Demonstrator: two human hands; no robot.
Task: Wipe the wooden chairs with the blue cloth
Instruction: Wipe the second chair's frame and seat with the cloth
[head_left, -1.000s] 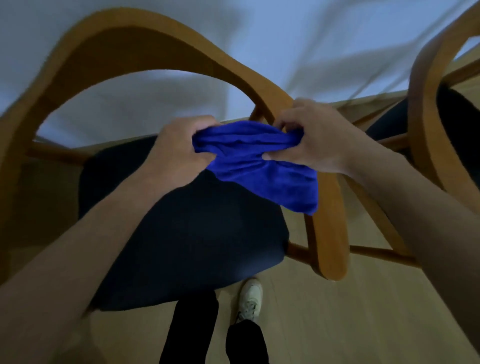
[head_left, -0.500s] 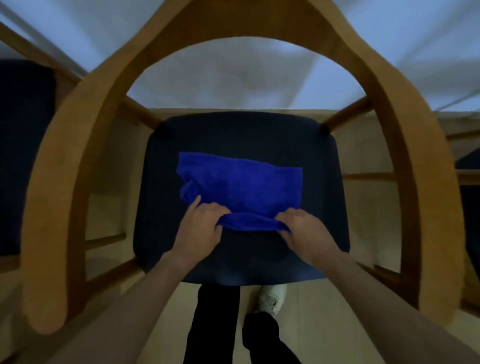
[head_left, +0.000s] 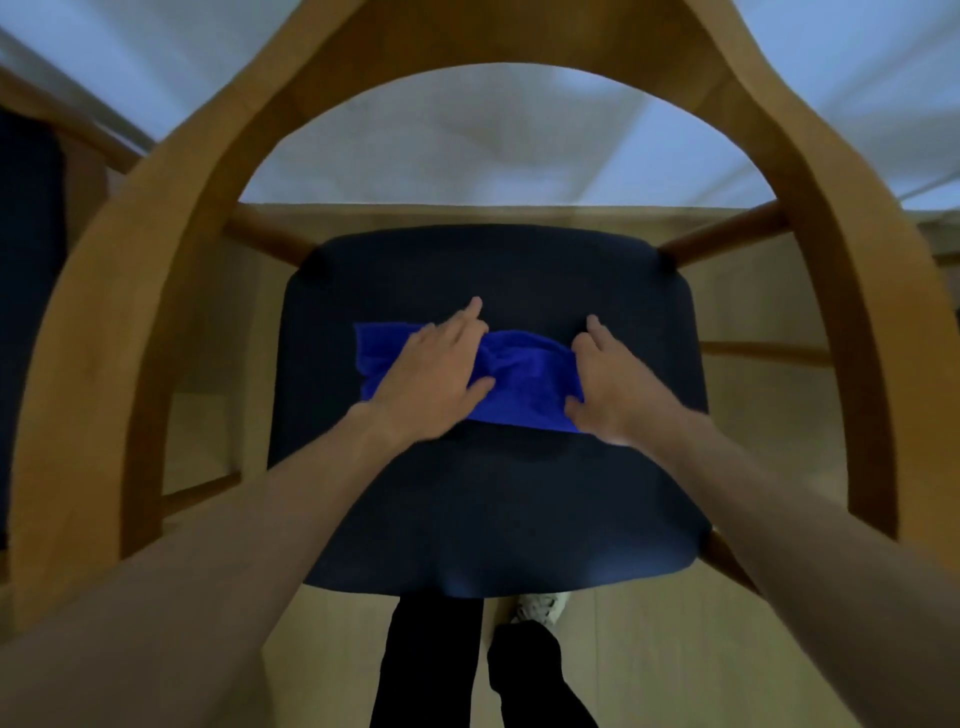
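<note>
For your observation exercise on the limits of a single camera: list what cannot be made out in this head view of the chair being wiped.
- Part of the blue cloth: covered by the left hand and right hand.
- Right hand's fingertips: motion-blurred, so their contact with the cloth is unclear.
- Top of the chair frame: cut off by the upper edge.
- White shoe: mostly hidden behind the dark seat.
- Second chair: cut off at the left edge.

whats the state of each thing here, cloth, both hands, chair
blue cloth: folded, rumpled, lying flat on the dark seat cushion
left hand: fingers straight, pressing on the cloth
right hand: fingers straight, resting on the cloth's right end
wooden chair: upright, curved frame uncovered
</note>
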